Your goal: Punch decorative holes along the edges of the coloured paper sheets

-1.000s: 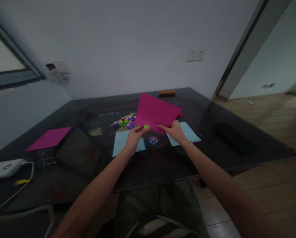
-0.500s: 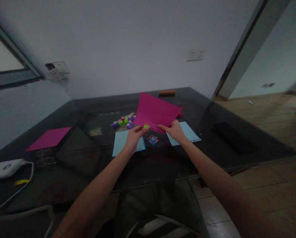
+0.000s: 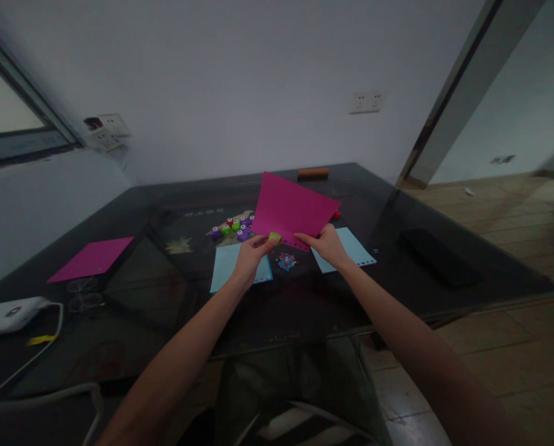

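Note:
My left hand (image 3: pixel 253 255) is closed, thumb and fingers pinching a small yellow-green hole punch (image 3: pixel 274 238) at the lower left edge of a pink sheet of paper (image 3: pixel 290 207). Held up at a tilt, that sheet has a row of holes along its lower edge. My right hand (image 3: pixel 326 246) pinches the same edge farther right. Below the sheet, a small pile of blue and pink paper bits (image 3: pixel 287 261) lies on the table. Light blue sheets with holes along their near edges lie at either side, one left sheet (image 3: pixel 225 266) and one right sheet (image 3: pixel 354 248).
Several purple, green and red toy-like pieces with eyes (image 3: pixel 235 227) sit behind the left sheet. Another pink sheet (image 3: pixel 91 259) and a white power strip (image 3: pixel 10 317) are at left. A black case (image 3: pixel 437 257) lies right; a brown block (image 3: pixel 313 173) stands at the back.

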Demonstrator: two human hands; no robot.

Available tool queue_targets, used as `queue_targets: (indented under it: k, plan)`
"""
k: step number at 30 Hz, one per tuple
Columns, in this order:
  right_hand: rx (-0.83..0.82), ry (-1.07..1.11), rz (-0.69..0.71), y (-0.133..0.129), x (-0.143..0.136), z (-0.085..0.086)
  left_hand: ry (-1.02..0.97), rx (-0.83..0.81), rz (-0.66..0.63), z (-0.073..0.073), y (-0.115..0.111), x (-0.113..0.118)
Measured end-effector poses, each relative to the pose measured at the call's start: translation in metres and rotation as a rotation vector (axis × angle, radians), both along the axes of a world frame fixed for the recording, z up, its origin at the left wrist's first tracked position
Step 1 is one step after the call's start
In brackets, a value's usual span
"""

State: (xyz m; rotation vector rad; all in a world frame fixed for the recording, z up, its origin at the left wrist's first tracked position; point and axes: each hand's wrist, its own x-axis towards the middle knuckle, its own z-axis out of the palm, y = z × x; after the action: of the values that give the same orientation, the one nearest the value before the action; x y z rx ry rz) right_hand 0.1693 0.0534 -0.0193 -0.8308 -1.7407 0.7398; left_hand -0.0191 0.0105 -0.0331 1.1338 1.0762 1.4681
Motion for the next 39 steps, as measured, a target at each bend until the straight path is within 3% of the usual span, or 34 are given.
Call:
queue_targets:
  k: [39]
  plan:
    - [-0.012,-0.051,-0.032,-0.0025,0.0004,0.0023,0.005,0.026,0.029,0.0038,-0.0021,0.0034]
